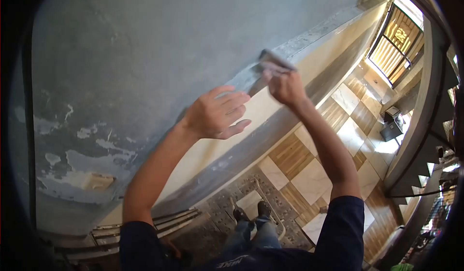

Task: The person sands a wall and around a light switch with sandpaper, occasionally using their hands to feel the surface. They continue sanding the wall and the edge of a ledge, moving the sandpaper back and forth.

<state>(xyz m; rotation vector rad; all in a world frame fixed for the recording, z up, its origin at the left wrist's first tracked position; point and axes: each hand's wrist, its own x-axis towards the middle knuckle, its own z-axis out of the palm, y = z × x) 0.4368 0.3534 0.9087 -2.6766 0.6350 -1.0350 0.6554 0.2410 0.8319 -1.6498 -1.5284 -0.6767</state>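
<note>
My right hand [286, 86] is closed around a flat, dark, plate-like hand tool [278, 59], blurred by motion, so I cannot tell its exact kind. The tool is right at the ledge [309, 41] that runs along the grey wall [159, 43]. To the left of it, my left hand [217, 112] hangs in front of the wall with its fingers spread and nothing in them. Lower left, pale patches of peeled paint [96, 162] mark the wall. Below the ledge runs a cream-coloured band [251, 111].
My shoes [263, 209] are far below, at a pale seat-like platform [249, 202] with a light frame. Wooden slats [169, 222] lie along the wall's foot. Checkered tiles [309, 174] cover the floor. A dark box [391, 128], a barred gate [396, 41] and a staircase [427, 174] stand right.
</note>
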